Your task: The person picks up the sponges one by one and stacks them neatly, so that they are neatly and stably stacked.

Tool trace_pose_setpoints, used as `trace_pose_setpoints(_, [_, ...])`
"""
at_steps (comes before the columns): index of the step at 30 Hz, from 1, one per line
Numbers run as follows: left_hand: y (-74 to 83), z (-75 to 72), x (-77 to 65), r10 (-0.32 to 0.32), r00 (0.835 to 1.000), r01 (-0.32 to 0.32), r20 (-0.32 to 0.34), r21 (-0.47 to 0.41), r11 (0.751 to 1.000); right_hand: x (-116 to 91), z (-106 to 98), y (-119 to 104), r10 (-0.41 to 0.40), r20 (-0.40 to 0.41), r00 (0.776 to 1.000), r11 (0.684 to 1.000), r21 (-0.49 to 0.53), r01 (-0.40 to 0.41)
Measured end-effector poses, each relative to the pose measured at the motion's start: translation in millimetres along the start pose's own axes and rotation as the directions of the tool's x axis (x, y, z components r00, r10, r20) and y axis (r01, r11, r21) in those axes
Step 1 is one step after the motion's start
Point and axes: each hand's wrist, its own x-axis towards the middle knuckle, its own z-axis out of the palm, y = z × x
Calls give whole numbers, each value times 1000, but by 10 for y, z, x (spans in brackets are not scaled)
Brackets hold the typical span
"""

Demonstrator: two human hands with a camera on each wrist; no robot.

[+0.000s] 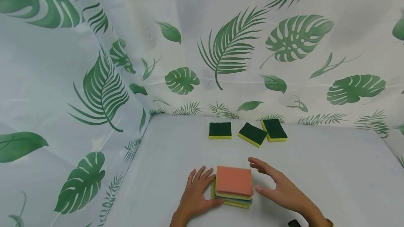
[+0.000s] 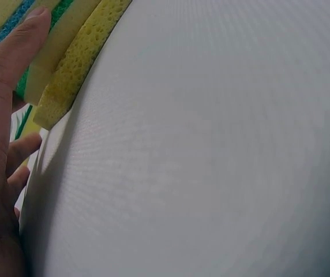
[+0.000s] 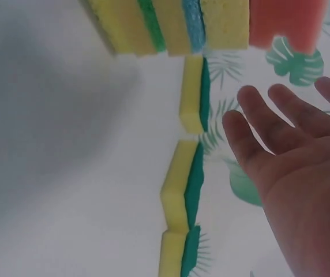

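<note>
Stack of coloured sponges (image 1: 234, 180) on a white tabletop (image 1: 331, 167), left hand (image 1: 196, 195) spread against its side, right hand (image 1: 281, 186) wide, just beside it, three green-and-yellow sponges (image 1: 252, 133) farther back.

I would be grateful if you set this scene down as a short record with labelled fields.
Stack: sponge stack with a coral sponge on top
Left hand: at the stack's left side, thumb touching it
Right hand: right of the stack, not touching it
Farther back: three yellow sponges with dark green tops; left one apart, middle one and right one close together
Surface: white tabletop
Backdrop: white sheet with green leaf prints
</note>
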Motion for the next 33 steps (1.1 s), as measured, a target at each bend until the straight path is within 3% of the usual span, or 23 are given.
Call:
trace_pose_setpoints(5, [-28, 20, -2, 29, 999, -29, -25, 4, 1000, 24, -129, 92, -1, -107, 994, 997, -80, -7])
trace_pose_setpoints(12, [-37, 20, -8, 34, 999, -35, -31, -29, 999, 49, -314, 322, 121, -230, 966, 980, -127, -154])
trace_pose_setpoints(21, [-21, 6, 3, -16, 1000, 17, 18, -36, 999, 107, -452, 672, 311, -307, 900, 937, -60, -344])
trace_pose_setpoints(33, [-34, 3, 12, -5, 1000, 6, 22, -29, 1000, 281, -529, 1013, 373, -343, 862, 925, 61, -376])
